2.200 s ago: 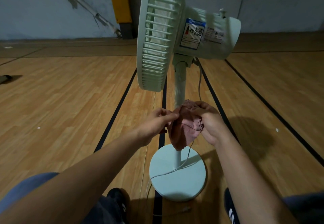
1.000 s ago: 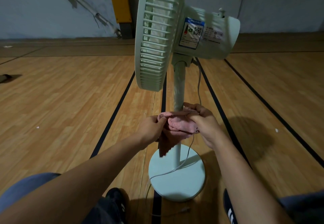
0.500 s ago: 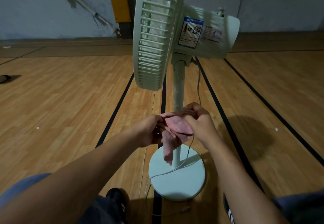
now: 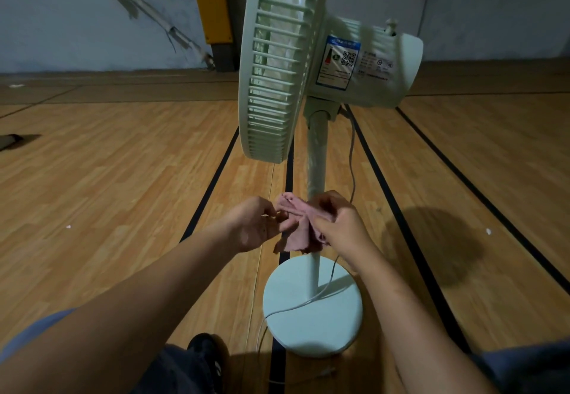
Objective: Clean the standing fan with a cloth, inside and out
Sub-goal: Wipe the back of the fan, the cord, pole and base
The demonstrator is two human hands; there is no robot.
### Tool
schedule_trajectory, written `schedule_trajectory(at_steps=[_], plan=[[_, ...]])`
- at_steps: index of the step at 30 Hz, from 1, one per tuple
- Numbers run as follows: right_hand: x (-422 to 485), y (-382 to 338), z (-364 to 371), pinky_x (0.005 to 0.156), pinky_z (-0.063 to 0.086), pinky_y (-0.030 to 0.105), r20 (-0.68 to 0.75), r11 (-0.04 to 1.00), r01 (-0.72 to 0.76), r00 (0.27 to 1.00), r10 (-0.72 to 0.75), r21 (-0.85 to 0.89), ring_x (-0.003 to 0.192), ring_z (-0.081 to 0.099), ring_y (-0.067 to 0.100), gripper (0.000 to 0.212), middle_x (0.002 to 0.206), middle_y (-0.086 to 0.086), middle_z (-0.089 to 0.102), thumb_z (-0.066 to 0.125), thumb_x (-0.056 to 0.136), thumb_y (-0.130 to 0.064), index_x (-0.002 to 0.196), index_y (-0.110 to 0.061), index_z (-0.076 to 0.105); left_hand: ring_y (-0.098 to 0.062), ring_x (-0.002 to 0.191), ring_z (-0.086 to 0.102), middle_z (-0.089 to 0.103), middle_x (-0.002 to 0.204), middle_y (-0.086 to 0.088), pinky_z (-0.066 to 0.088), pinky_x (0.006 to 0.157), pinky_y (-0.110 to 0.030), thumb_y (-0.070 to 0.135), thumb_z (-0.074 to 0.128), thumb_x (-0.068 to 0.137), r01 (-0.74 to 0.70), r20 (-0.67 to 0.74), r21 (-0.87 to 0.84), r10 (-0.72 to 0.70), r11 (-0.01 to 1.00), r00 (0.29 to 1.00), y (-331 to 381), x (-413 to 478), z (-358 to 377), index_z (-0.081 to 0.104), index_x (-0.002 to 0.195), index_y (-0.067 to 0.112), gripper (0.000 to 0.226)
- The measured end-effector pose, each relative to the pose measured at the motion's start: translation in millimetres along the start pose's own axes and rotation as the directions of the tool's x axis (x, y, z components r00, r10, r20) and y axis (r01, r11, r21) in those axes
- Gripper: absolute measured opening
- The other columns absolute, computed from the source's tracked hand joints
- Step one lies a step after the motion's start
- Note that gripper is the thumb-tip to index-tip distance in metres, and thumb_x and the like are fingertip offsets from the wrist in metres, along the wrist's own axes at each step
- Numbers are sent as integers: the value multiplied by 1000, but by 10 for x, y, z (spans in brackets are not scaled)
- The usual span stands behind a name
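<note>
While both hands work in front of the fan's pole, the left hand (image 4: 257, 224) pinches one edge of the pink cloth (image 4: 297, 227) and the right hand (image 4: 337, 224) curls round the other. Soft and limp, it likely needs bunching into a pad. Beyond stands the standing fan (image 4: 277, 63), whose thin grille slats look fragile; steady it by the pole (image 4: 317, 159).

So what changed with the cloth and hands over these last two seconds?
The cloth went from hanging open as a wide sheet to being gathered and folded into a narrower bundle. Both the left hand and right hand kept hold of it throughout, only shifting their grip. The fan stayed untouched, and its base stayed put.
</note>
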State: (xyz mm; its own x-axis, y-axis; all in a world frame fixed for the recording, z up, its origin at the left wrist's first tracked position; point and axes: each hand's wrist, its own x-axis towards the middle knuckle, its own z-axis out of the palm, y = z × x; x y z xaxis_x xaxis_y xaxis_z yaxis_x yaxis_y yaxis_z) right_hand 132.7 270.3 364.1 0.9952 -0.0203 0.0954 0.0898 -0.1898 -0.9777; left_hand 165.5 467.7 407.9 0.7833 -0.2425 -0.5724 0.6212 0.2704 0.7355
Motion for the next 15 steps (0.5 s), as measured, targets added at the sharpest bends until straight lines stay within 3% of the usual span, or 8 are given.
schedule_trajectory(at_steps=[2,4,8,12,15], plan=[[19,-32,-51,69,63,26,-74,995,-36,996,43,92,88,77,11,14,95,-6,79,72,96,-9,105,-19,69,-21,83,70,71,96,-16,64,70,-30,6,48,110,-46,-21,232,53,972,998,-12,32,-15,62,119,-5,20],[28,-77,-100,71,64,32,-110,969,-64,990,92,237,89,79,19,10,96,3,81,70,97,-6,106,-10,70,-23,97,67,67,111,-14,58,79,-32,14,58,108,-94,-2,384,103,919,995,-43,62,-23,64,126,-2,25],[21,-163,-206,80,60,46,-70,888,-92,988,139,450,94,77,33,21,107,19,79,71,98,-7,116,3,66,-30,105,73,72,120,-17,63,83,-39,25,70,98,-87,203,273,31,958,979,-75,27,-10,64,137,0,47],[8,-201,-228,80,59,46,-39,874,-108,989,143,474,95,74,39,27,111,30,75,72,96,-1,118,10,62,-34,122,70,69,137,-21,62,102,-45,26,74,97,-126,332,249,37,960,942,-90,31,-2,63,142,0,54],[-8,-195,-206,71,58,40,-18,869,-123,989,150,479,93,74,38,17,112,31,74,70,97,0,112,4,65,-32,118,75,75,132,-19,64,92,-37,31,72,102,-134,355,309,17,942,935,-123,29,35,64,140,1,49]])
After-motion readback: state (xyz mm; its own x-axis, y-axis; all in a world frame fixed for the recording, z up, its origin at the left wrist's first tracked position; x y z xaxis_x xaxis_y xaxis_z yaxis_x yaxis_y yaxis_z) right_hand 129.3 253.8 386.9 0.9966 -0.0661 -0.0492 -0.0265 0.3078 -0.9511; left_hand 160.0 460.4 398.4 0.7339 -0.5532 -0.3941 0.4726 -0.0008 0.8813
